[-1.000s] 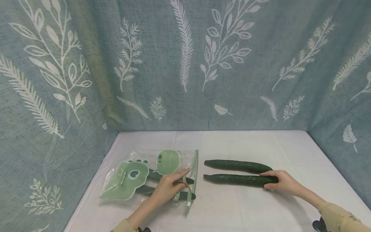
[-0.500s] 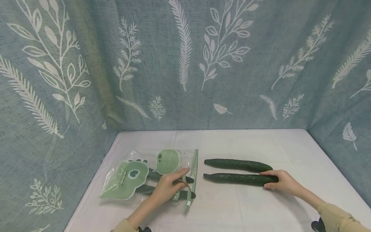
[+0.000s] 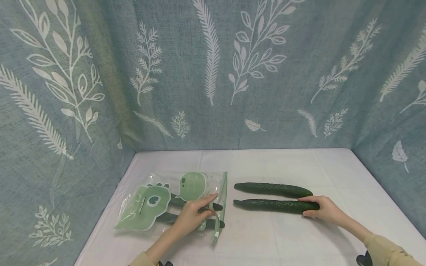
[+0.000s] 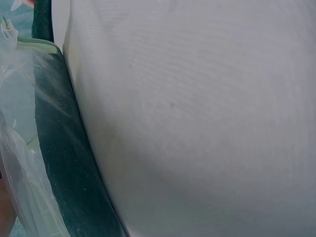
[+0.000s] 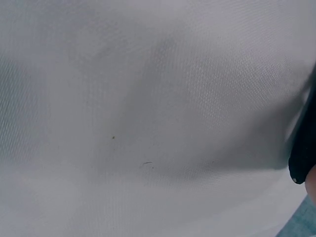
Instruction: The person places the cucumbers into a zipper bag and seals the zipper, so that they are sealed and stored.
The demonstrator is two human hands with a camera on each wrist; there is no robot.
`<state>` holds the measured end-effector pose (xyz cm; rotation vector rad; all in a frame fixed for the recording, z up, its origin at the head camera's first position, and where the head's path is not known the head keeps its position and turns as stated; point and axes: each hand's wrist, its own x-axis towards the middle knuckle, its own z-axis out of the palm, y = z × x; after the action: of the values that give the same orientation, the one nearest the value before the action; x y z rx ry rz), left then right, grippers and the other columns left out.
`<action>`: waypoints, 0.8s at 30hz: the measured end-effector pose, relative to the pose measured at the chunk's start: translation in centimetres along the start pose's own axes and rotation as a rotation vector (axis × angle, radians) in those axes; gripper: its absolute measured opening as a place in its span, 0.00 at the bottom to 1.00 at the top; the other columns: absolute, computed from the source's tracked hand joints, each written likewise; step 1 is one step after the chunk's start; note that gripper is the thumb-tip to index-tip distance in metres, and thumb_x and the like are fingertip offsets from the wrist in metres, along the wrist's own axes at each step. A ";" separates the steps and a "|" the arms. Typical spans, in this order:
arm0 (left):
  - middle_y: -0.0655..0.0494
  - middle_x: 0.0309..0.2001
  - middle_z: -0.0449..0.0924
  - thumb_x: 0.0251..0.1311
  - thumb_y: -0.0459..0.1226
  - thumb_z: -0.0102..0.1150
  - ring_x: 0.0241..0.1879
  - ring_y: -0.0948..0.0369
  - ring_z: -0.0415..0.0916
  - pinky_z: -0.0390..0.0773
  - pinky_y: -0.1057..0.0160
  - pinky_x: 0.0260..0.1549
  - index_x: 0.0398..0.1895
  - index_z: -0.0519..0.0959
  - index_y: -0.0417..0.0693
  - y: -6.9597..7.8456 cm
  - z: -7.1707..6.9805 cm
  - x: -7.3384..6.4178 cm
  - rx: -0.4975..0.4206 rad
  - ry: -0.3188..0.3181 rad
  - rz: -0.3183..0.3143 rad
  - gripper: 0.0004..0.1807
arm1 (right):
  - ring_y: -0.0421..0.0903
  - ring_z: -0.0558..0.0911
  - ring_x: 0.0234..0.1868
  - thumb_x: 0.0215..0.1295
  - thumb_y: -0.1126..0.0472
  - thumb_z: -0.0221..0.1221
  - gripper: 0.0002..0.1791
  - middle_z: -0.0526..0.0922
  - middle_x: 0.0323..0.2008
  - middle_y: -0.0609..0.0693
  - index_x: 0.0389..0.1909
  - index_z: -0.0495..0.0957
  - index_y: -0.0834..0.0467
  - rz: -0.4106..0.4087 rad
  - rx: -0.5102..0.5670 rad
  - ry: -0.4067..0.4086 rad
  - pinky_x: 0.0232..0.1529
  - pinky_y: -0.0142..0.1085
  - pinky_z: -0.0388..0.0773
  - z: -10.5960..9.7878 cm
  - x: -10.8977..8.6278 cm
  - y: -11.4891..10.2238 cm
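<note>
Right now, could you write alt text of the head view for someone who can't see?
A person's right hand grips the right end of a cucumber that lies beside another cucumber on a white cloth. To the left, the left hand touches a clear bag with green cartoon prints and two more cucumbers inside. A leaf-patterned curtain hangs behind.

The bag is thin clear plastic, glossy and crinkled, with pale streaks where it catches light; its green printed patches look flat and smooth. The zip strip is smooth plastic, its slider paler and hard-looking. The near cucumber and the far cucumber have rough, bumpy skin with a dull shine. White cloth, matt and finely woven, covers the tabletop. The curtain is matt cloth with a coarse, linen-like weave. The right sleeve looks like matt cloth
</note>
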<state>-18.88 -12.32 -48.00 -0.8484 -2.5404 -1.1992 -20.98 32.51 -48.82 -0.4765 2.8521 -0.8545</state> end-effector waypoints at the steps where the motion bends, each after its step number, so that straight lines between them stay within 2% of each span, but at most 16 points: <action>1: 0.48 0.58 0.76 0.48 0.36 0.68 0.58 0.51 0.75 0.79 0.57 0.56 0.58 0.76 0.46 0.0 0.0 0.0 0.001 0.000 0.000 0.29 | 0.57 0.80 0.50 0.48 0.54 0.71 0.27 0.81 0.50 0.65 0.51 0.80 0.59 -0.001 0.000 0.001 0.43 0.40 0.81 0.0 0.0 0.0; 7: 0.50 0.59 0.76 0.49 0.37 0.68 0.58 0.51 0.76 0.79 0.58 0.56 0.59 0.75 0.47 -0.1 0.1 -0.1 0.012 -0.001 0.017 0.30 | 0.65 0.78 0.53 0.49 0.55 0.71 0.27 0.80 0.51 0.67 0.51 0.80 0.61 -0.005 0.017 0.006 0.49 0.55 0.80 0.0 0.1 -0.1; 10: 0.50 0.59 0.76 0.49 0.37 0.68 0.58 0.52 0.75 0.79 0.57 0.56 0.59 0.76 0.47 -0.1 0.1 0.0 0.010 0.000 0.015 0.29 | 0.67 0.77 0.54 0.49 0.57 0.70 0.26 0.80 0.50 0.67 0.50 0.80 0.61 -0.017 0.010 0.008 0.51 0.59 0.78 0.0 0.1 -0.2; 16: 0.51 0.59 0.76 0.50 0.37 0.67 0.58 0.52 0.75 0.79 0.57 0.56 0.59 0.75 0.48 -0.1 0.0 0.0 0.006 0.001 0.010 0.29 | 0.70 0.75 0.54 0.50 0.61 0.69 0.23 0.81 0.49 0.67 0.49 0.79 0.64 -0.036 -0.003 0.000 0.52 0.63 0.75 -0.1 0.3 -0.8; 24: 0.50 0.59 0.75 0.50 0.37 0.67 0.58 0.52 0.75 0.78 0.57 0.56 0.59 0.75 0.47 0.0 0.0 -0.1 0.002 -0.003 0.003 0.29 | 0.72 0.73 0.56 0.52 0.60 0.68 0.24 0.79 0.51 0.69 0.50 0.78 0.65 0.027 0.035 -0.008 0.55 0.67 0.70 0.1 0.0 -1.3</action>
<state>-18.84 -12.38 -48.00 -0.8540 -2.5412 -1.1957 -20.66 31.45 -48.17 -0.4352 2.8243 -0.8947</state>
